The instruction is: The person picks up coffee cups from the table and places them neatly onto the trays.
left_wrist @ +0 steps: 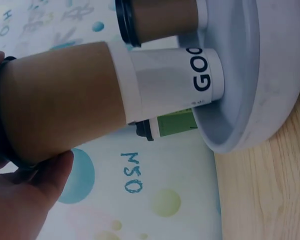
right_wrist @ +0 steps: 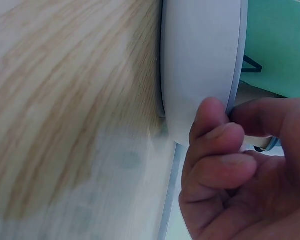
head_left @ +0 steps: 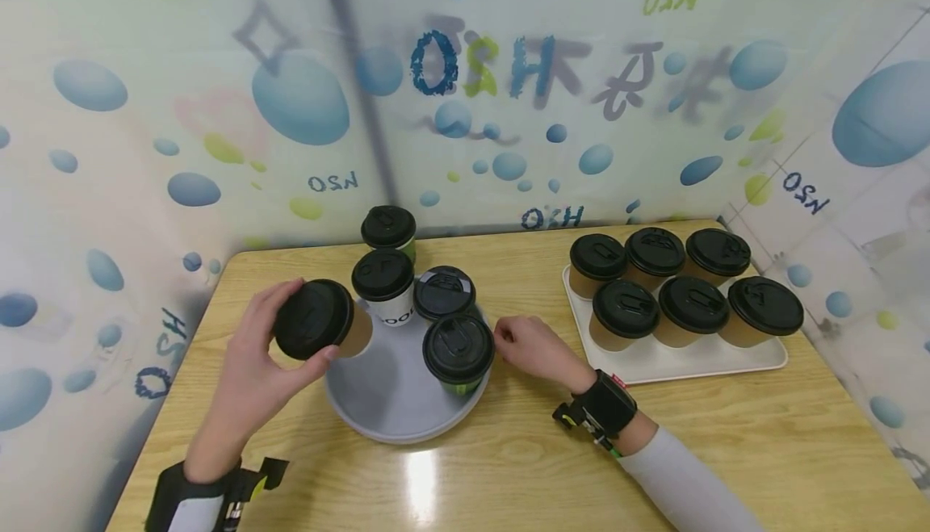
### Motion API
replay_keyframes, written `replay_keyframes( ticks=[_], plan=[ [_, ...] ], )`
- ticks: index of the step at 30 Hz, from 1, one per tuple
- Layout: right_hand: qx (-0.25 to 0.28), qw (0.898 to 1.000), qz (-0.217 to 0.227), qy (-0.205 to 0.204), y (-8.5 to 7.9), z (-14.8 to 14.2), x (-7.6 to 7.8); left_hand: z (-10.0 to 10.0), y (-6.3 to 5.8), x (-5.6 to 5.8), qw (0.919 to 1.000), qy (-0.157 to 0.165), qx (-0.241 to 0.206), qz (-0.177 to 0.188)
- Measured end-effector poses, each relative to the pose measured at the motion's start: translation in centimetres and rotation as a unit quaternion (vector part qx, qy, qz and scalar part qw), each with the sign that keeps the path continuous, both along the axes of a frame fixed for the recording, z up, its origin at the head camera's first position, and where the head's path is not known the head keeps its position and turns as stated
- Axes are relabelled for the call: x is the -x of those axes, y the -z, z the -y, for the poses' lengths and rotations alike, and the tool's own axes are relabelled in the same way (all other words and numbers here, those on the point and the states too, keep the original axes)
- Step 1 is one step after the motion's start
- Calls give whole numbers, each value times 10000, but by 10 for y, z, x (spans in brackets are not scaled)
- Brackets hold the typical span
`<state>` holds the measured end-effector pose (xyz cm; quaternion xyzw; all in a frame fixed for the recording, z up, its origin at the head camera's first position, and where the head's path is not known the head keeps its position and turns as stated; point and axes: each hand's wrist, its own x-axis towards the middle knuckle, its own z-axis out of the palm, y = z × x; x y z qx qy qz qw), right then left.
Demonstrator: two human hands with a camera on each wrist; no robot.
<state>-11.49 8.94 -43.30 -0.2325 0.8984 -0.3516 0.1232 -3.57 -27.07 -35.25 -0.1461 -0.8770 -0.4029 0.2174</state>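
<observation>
My left hand [head_left: 250, 362] grips a brown paper coffee cup [head_left: 358, 332] by its black lid, thumb on one side and fingers on the other. The cup is raised and tilted above the left side of a round grey tray [head_left: 385, 427]. My right hand [head_left: 541, 350] pinches the tray's right rim between thumb and index finger; the other fingers [right_wrist: 215, 172] are curled. In the tray stand a white lettered cup [head_left: 395, 310], a brown cup [left_wrist: 165, 20] and a green cup [head_left: 459, 387], all black-lidded.
Another green cup [head_left: 388, 228] with a black lid stands behind the tray, near the patterned backdrop [head_left: 479, 152]. To the right, a white rectangular tray [head_left: 654, 366] bears several brown cups with black lids. Everything stands on a wooden table [head_left: 523, 467].
</observation>
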Motion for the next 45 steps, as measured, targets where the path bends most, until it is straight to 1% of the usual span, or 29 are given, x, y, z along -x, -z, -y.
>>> replay_keyframes(
  ticks=[5,8,11,15,19,23,28,31,34,39,45],
  plan=[
    [10,10000,65,-2,-1,1,1,-6,-2,-9,9991,377,91,148],
    [0,9999,106,9,-2,1,1,-9,0,-13,9977,579,244,247],
    [-7,9999,137,40,-2,1,2,-11,3,-15,9944,852,460,432],
    [-15,9999,137,78,-2,2,3,-17,10,-16,9858,1243,852,745],
    [-40,9999,123,84,-1,2,4,-23,15,-15,9764,1561,1215,870],
    [-49,9999,110,89,0,2,4,-28,18,-14,9685,1914,1285,939],
    [-46,9999,96,91,-1,2,4,-34,24,-13,9597,2238,1334,1049],
    [-30,9999,87,88,-1,1,4,-37,27,-13,9563,2339,1363,1108],
    [-6,9999,90,92,-1,1,4,-40,28,-14,9549,2370,1379,1141],
    [-9,9999,100,94,0,1,5,-43,30,-14,9546,2372,1381,1159],
    [4,9999,120,97,0,1,4,-43,32,-13,9522,2316,1450,1367]
  ],
)
